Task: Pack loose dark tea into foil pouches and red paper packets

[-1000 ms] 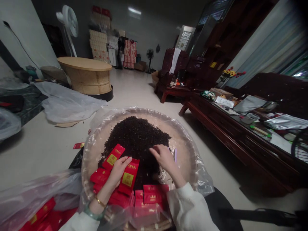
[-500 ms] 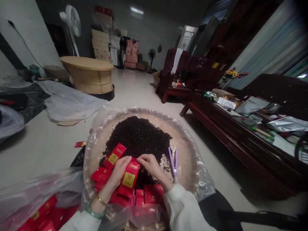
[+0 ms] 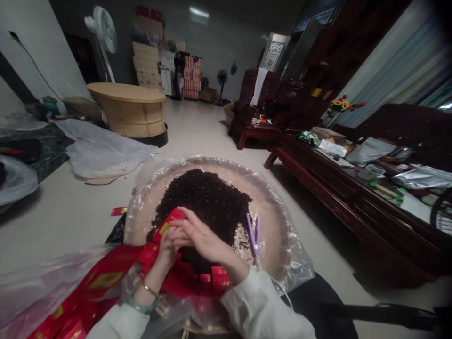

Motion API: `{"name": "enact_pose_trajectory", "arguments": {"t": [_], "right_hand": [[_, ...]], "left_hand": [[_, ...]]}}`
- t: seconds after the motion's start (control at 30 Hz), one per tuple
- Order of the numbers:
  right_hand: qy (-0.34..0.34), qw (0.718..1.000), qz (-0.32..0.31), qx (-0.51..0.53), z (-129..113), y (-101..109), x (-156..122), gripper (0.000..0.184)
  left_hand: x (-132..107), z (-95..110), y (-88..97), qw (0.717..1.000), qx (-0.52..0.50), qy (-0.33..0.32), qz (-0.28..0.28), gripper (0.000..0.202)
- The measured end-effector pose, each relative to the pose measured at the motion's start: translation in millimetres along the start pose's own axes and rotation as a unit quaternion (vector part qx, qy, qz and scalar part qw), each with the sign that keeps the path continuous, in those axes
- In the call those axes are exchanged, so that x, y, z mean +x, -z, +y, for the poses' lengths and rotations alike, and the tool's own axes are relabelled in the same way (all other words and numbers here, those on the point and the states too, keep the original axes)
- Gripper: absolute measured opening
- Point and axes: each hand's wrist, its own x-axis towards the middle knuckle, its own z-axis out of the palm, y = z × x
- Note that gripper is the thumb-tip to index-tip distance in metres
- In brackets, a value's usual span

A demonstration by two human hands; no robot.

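Note:
A round basket tray [image 3: 275, 207] lined with clear plastic holds a heap of dark loose tea [image 3: 208, 200]. Several small red packets [image 3: 219, 280] lie along its near edge, and one red packet with a yellow label [image 3: 165, 223] rests on the tea. My left hand [image 3: 168, 245] and my right hand [image 3: 201, 235] meet over the near part of the heap, fingers curled together. The right hand lies over the left and hides what they hold. A purple clip [image 3: 254, 234] lies on the tray to the right of my hands.
A clear bag of red packets [image 3: 63, 301] sits at my lower left. Crumpled plastic sheeting [image 3: 102, 150] and a round wooden tub [image 3: 129, 110] are on the floor beyond. A long dark wooden table [image 3: 353, 193] with clutter runs along the right.
My hands came together and rose over the tea, now covering the packet the left hand held. The right hand left the purple clip lying on the tray.

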Motion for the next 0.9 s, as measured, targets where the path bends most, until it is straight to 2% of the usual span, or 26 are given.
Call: {"name": "enact_pose_trajectory", "arguments": {"t": [0.07, 0.1, 0.13, 0.2, 0.27, 0.4, 0.53, 0.6, 0.67, 0.7, 0.77, 0.83, 0.9], "right_hand": [[-0.004, 0.989, 0.000, -0.151, 6, 12, -7, 0.031], [-0.029, 0.970, -0.042, -0.239, 14, 22, -12, 0.026], [-0.067, 0.942, -0.109, -0.309, 24, 31, -19, 0.025], [-0.108, 0.872, -0.222, -0.422, 45, 48, -33, 0.039], [-0.112, 0.835, -0.265, -0.469, 63, 57, -46, 0.042], [-0.111, 0.837, -0.260, -0.469, 75, 59, -57, 0.031], [-0.134, 0.808, -0.253, -0.516, 77, 54, -57, 0.049], [-0.142, 0.801, -0.251, -0.524, 81, 52, -58, 0.038], [-0.142, 0.814, -0.242, -0.509, 84, 51, -60, 0.020], [-0.140, 0.822, -0.235, -0.500, 85, 51, -62, 0.017], [-0.144, 0.822, -0.236, -0.498, 84, 51, -65, 0.030], [-0.153, 0.804, -0.243, -0.520, 80, 49, -68, 0.053], [-0.162, 0.787, -0.242, -0.544, 75, 46, -72, 0.059]], "left_hand": [[-3, 5, -4.6, 0.999, -0.020, -0.008, 0.024, 0.033], [-5, 8, -7.2, 0.999, -0.031, -0.008, 0.030, 0.032], [-7, 10, -9.7, 0.999, -0.040, -0.004, 0.032, 0.030], [-11, 15, -14.3, 0.999, -0.045, 0.004, 0.028, 0.026], [-13, 17, -17.6, 0.999, -0.042, 0.011, 0.023, 0.024], [-13, 16, -19.5, 0.999, -0.030, 0.016, 0.024, 0.023], [-11, 13, -17.6, 0.999, -0.014, 0.021, 0.020, 0.024], [-11, 13, -17.0, 1.000, -0.009, 0.017, 0.019, 0.024], [-12, 13, -16.6, 1.000, -0.003, 0.016, 0.018, 0.022], [-12, 13, -16.4, 1.000, 0.001, 0.016, 0.016, 0.021], [-12, 13, -16.0, 1.000, 0.008, 0.012, 0.010, 0.020], [-11, 12, -15.4, 1.000, 0.012, 0.007, 0.008, 0.020], [-10, 11, -15.2, 1.000, 0.016, 0.004, 0.010, 0.020]]}}
